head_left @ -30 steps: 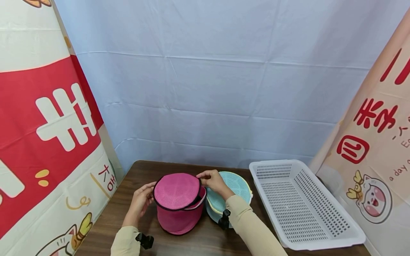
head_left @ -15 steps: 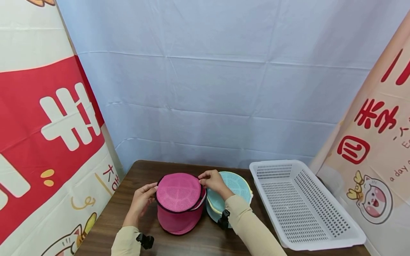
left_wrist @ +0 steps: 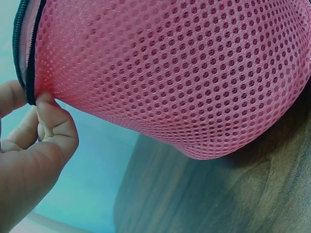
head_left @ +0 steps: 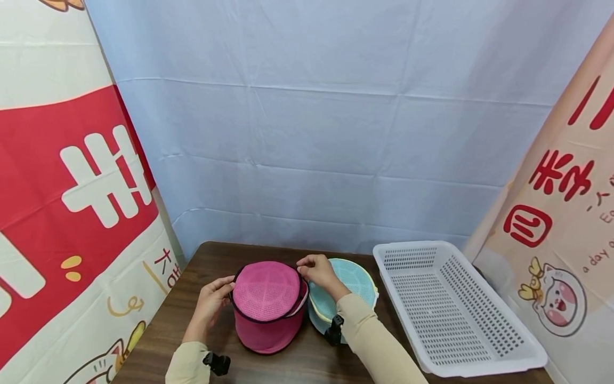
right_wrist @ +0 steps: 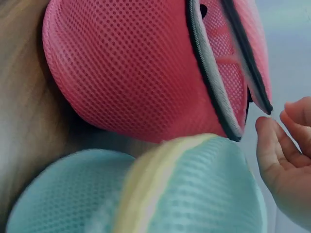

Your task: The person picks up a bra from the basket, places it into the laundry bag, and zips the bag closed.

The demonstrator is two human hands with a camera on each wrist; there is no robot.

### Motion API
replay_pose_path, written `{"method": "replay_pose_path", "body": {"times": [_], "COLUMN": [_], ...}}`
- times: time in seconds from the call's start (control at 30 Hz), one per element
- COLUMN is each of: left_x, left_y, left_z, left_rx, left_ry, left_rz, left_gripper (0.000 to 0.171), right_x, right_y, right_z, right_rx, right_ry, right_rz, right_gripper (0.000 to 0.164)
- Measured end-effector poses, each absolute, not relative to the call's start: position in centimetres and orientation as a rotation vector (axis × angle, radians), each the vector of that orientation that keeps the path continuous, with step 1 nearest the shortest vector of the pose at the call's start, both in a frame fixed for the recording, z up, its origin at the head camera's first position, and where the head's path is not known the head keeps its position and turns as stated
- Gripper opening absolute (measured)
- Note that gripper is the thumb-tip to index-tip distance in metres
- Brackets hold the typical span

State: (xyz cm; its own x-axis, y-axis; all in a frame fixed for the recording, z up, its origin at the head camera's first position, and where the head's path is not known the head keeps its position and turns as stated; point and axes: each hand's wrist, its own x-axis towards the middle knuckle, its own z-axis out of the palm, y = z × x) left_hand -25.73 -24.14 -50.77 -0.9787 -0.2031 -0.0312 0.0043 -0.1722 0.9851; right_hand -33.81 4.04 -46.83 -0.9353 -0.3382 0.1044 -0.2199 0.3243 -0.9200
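A round pink mesh laundry bag [head_left: 268, 330] with black zip edging stands upright on the table. Its lid [head_left: 266, 290] lies over the top, and a gap shows between lid and body at the right side. My left hand [head_left: 211, 301] pinches the zipped rim at the left, thumb against the mesh in the left wrist view. At the lid's right edge, the thumb and fingertips of my right hand [head_left: 320, 273] pinch the border; the exact contact is hard to see. Under my right forearm stands a light blue mesh laundry bag [head_left: 357, 282] with yellow trim, its lid on top.
A white perforated plastic basket [head_left: 422, 341] stands on the right of the brown wooden table [head_left: 216, 261]. A pale blue cloth [head_left: 307, 133] hangs behind the table, with printed cloths at both sides.
The pink lid has shifted slightly to the right, and its right-hand gap looks narrower. My left thumb has come further onto the rim. The light blue bag and the basket stay put.
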Motion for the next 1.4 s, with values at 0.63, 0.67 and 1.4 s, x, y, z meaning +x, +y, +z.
{"method": "replay_pose_path", "body": {"times": [0.63,0.67,1.4], "left_x": [-25.8,-25.8,-25.7], "left_y": [-24.2,-24.2,-24.4], "left_z": [-50.6,-50.6,-50.4], "left_rx": [0.209,0.207,0.274], "left_ry": [-2.085,-2.081,-2.093], "left_rz": [-2.178,-2.182,-2.161], "left_gripper": [0.032,0.032,0.033], "right_x": [-34.4,-34.3,-34.4], "right_y": [1.8,1.6,1.5], "right_z": [-47.4,-47.5,-48.4], "right_rx": [-0.671,-0.664,-0.565], "right_ry": [2.342,2.320,2.411], "right_rz": [-1.545,-1.559,-1.654], "right_gripper": [0.035,0.036,0.022]}}
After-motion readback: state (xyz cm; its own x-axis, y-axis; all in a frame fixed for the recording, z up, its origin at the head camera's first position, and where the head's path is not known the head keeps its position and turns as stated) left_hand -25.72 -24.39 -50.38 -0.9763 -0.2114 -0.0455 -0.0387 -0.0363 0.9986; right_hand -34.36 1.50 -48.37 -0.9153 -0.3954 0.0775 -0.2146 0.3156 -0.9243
